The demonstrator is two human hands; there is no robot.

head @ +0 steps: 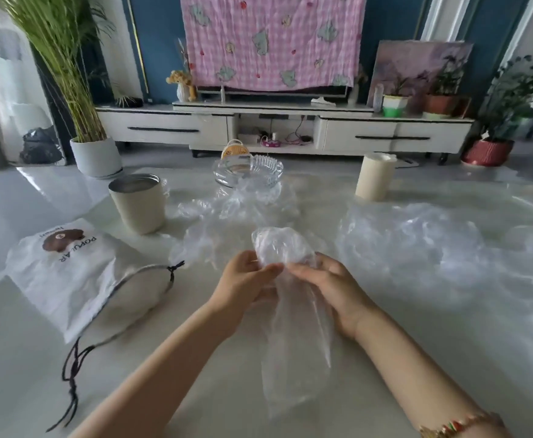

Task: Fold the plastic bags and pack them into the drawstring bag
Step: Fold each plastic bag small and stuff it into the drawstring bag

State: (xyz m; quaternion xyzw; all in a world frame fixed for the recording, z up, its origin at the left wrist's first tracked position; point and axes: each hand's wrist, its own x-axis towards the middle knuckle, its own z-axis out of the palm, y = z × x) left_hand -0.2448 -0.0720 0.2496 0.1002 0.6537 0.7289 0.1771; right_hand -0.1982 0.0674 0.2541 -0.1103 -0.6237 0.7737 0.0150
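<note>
A clear plastic bag (293, 336) stretches from the table's near edge up to my hands, its far end bunched into a wad. My left hand (243, 282) and my right hand (325, 282) both pinch that wad from either side, fingertips nearly meeting. The white drawstring bag (69, 276) with a brown bear print lies flat at the left, its mouth facing my hands and its dark cord trailing toward the near edge. More clear plastic bags lie loose behind my hands (227, 222) and in a wide crumpled spread at the right (423, 245).
On the pale table (170, 384) stand a beige metal cup (138, 207) at the left, a glass bowl (248, 173) at the back middle and a cream cylinder (374, 177) at the back right. A TV cabinet and potted plants stand beyond.
</note>
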